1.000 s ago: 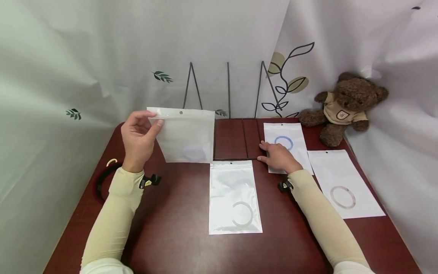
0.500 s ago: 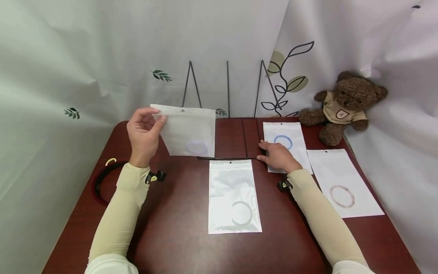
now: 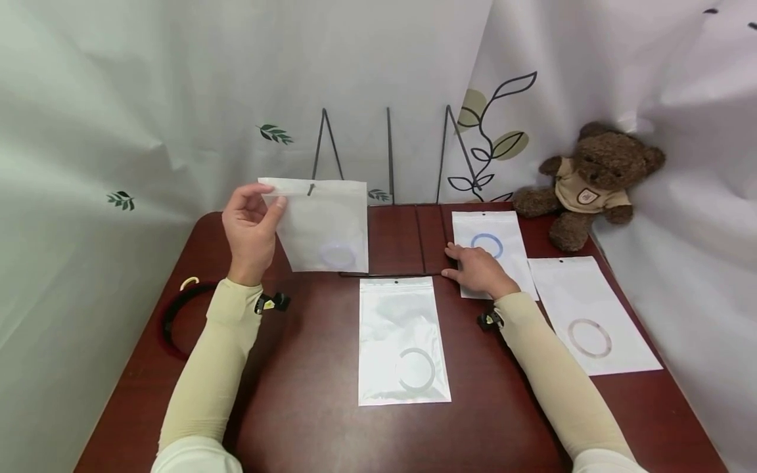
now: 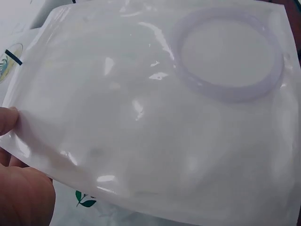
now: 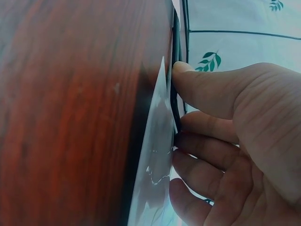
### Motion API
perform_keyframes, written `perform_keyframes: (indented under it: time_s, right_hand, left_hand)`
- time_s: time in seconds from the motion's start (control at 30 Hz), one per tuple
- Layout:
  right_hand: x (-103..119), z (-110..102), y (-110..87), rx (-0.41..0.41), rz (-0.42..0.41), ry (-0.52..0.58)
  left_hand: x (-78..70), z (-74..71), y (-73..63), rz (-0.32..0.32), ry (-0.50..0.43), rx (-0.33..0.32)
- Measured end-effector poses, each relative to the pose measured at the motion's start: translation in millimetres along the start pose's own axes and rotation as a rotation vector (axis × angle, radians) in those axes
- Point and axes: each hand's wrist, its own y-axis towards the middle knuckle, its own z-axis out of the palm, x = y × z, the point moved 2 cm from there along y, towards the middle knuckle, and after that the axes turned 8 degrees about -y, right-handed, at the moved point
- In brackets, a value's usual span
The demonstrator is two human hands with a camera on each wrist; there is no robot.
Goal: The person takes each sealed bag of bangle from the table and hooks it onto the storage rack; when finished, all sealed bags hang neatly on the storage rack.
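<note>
My left hand (image 3: 251, 226) pinches the top left corner of a clear-fronted zip bag (image 3: 319, 220), raised over the table. A pale lavender bangle (image 4: 230, 93) lies inside that bag. A short dark wire end (image 3: 311, 189) shows at the bag's hanging hole. Behind the bag stands a black wire display rack (image 3: 390, 157), its left part hidden. My right hand (image 3: 479, 268) rests at the rack's front right corner, thumb and fingertips touching its base wire (image 5: 176, 94). Under this hand lies a bag (image 3: 508, 226) with a blue bangle (image 3: 501, 248).
A silvery zip bag (image 3: 390, 315) with a whitish bangle lies at front centre. Right of it is a white bag (image 3: 568, 289) with a pinkish bangle. A brown teddy bear (image 3: 615, 161) sits at back right. A dark hoop (image 3: 168, 318) and small yellow piece (image 3: 189, 282) lie left.
The left hand has brought the bag slightly right and up, toward the rack. A wire end now shows at its hanging hole. The right hand has stayed at the rack's corner.
</note>
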Motion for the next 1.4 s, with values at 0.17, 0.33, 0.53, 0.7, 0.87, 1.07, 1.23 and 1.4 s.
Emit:
perform_keyframes:
  time_s: [0.17,0.33,0.53,0.7,0.87,1.07,1.23,1.4]
  right_hand:
    - [1.1,2.8,-1.5,-0.003,-0.002,0.010]
    - [0.2,2.8,-1.4,-0.004,-0.004,0.009]
    - [-0.8,3.5,0.0,0.014,-0.002,0.001]
    - [-0.4,2.7,-0.3,0.013,0.002,-0.001]
    - [0.4,1.9,-0.2,0.015,-0.004,-0.005]
    - [-0.3,-0.8,-0.1,0.012,0.003,0.000]
    - [-0.6,-3.3,1.0,0.010,0.000,-0.005]
    - [-0.6,-4.7,2.4,0.010,0.000,-0.011]
  left_hand:
    - [11.3,1.9,9.1,-0.004,-0.030,-0.034]
    - [23.7,5.6,23.4,-0.002,-0.029,-0.060]
    - [35.9,7.7,37.8,-0.013,0.005,-0.074]
    - [45.4,9.0,48.2,-0.056,0.011,-0.088]
    - [52.1,9.2,57.7,-0.077,0.058,-0.097]
    - [57.3,13.4,67.7,-0.090,0.155,-0.095]
    - [57.0,20.1,73.9,-0.117,0.209,-0.105]
    - [56.8,23.5,78.7,-0.107,0.225,-0.117]
